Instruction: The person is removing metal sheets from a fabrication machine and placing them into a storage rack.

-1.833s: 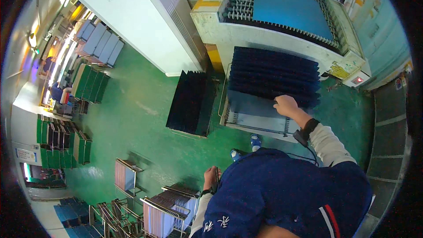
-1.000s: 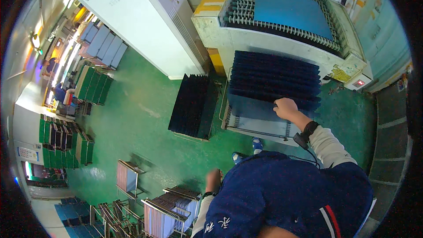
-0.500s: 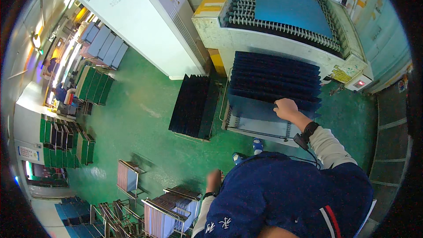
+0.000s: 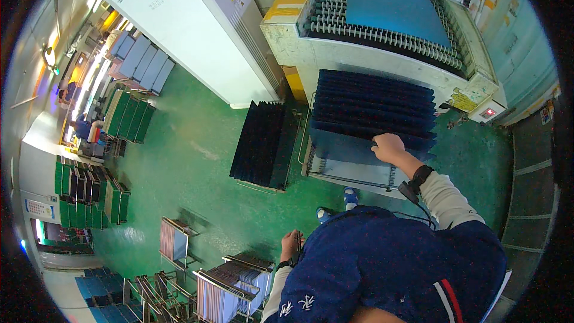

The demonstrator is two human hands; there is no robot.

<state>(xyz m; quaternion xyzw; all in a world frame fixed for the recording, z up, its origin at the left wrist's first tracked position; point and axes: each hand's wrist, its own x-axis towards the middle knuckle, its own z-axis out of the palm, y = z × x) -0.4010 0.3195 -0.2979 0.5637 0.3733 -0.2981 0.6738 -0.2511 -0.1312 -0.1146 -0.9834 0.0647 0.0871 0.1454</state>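
A rack (image 4: 350, 171) in front of me holds several dark blue panels (image 4: 371, 98) standing on edge in a row. My right hand (image 4: 388, 148) is closed at the nearest panel (image 4: 344, 143), by its upper edge. A small dark bit shows at the fingertips; I cannot make out what they grip. My left hand (image 4: 289, 244) hangs low beside my body, over the floor. Its fingers are loosely bent and apart, with no object visible in them. To the left of the rack stands a second rack of dark panels (image 4: 261, 143).
Behind the rack is a roller conveyor machine (image 4: 382, 54) with a blue panel (image 4: 397, 13) lying flat on its rollers. A tall white cabinet (image 4: 185, 30) stands to its left. Metal racks (image 4: 224, 290) with boards are at lower left. Green-board racks (image 4: 128, 116) and people are farther left.
My left hand has turned slightly and its fingers show more. My right hand stays almost where it was at the nearest panel.
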